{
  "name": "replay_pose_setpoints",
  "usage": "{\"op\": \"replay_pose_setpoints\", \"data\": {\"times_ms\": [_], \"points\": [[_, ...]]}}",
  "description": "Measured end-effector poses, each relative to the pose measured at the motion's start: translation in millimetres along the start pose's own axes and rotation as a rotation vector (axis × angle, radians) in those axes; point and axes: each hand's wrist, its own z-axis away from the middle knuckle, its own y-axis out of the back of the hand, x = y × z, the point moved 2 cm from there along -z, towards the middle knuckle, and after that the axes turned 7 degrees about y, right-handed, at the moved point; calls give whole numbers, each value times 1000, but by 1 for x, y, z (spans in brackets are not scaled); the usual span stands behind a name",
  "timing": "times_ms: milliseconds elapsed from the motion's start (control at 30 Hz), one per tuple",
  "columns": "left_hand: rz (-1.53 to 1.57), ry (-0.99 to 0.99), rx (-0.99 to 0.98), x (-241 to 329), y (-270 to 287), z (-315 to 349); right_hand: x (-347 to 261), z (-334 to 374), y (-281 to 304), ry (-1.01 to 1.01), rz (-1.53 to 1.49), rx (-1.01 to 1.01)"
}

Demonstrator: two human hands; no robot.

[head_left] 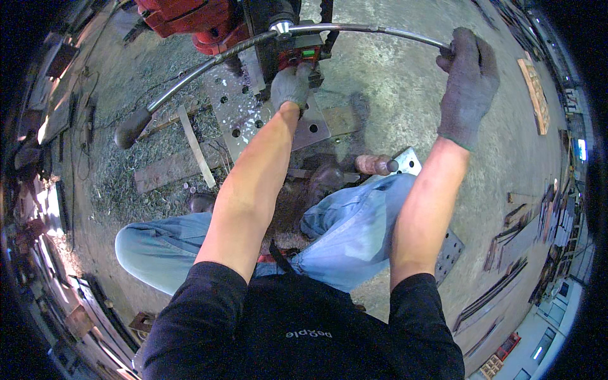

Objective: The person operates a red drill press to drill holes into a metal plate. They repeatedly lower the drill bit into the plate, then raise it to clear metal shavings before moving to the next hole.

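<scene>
My right hand [468, 95], in a grey work glove, is closed round the right end of a long metal feed handle [373, 29]. This bar crosses a dark drilling machine [263, 16] at a bright hub and ends at the left in a black grip [133, 128]. Gloved too, my left hand [291, 87] reaches up to the machine's red control panel [299, 58], just below a green switch. Its fingertips touch or nearly touch the panel, and their pose is hard to make out. Beneath the machine lies a steel plate [320, 123] with round holes.
Wooden boards [168, 168] and metal shavings [120, 183] lie under and left of the plate. A plastic bottle [373, 164] is by my right knee, next to a smaller holed plate [408, 161]. A red machine body [183, 19] stands at the upper left. Metal bars [491, 291] lie far right.
</scene>
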Motion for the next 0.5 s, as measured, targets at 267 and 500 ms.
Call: {"op": "replay_pose_setpoints", "data": {"times_ms": [267, 500], "points": [[-201, -102, 21, -31, -15, -15, -7, 5, -7, -9, -75, 68], [-269, 52, -89, -51, -7, 28, -6, 3, 2, -44, -15, 34]]}}
